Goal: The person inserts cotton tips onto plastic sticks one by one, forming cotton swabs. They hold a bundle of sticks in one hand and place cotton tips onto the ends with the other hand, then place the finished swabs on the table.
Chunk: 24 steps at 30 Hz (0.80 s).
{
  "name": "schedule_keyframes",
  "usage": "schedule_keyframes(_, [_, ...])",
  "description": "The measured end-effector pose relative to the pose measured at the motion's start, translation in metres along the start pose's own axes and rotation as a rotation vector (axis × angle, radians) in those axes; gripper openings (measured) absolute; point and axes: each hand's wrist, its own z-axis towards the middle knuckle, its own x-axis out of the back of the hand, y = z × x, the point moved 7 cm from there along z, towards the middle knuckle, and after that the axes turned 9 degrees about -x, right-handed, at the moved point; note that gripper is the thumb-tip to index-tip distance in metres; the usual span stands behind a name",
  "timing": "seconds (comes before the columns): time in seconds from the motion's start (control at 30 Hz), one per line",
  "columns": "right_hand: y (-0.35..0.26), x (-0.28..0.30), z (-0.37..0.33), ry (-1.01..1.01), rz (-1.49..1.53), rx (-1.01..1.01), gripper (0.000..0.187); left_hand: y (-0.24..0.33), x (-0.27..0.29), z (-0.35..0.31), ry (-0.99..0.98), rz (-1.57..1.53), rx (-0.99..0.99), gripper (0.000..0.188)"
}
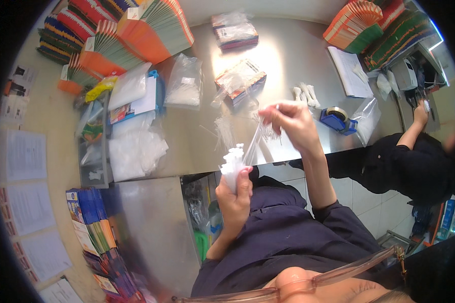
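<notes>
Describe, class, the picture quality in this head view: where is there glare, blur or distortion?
Head view: bright glare sits on the steel table; the right hand and the thin clear strip it pulls are motion-blurred; the left hand gripping the white bundle is sharper; fisheye bending curves table edges near the dark rim.

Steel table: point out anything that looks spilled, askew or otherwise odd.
Thin clear plastic strips lie scattered loose on the steel table near an open packet. The left hand holds a white bundle; the right hand pulls one strip. Nothing looks damaged.
</notes>
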Motion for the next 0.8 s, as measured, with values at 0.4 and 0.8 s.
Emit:
schedule_keyframes(0.4, [0.276, -0.005, 0.129, 0.107, -0.741, -0.314, 0.026, -0.02, 0.055, 0.01, 0.268, -0.269, 0.078, 0.027])
schedule_keyframes(0.8, [0.239, -0.015, 0.13, 0.309, -1.249, 0.097, 0.021, -0.018, 0.035, 0.021, 0.166, -0.352, 0.062, 0.029])
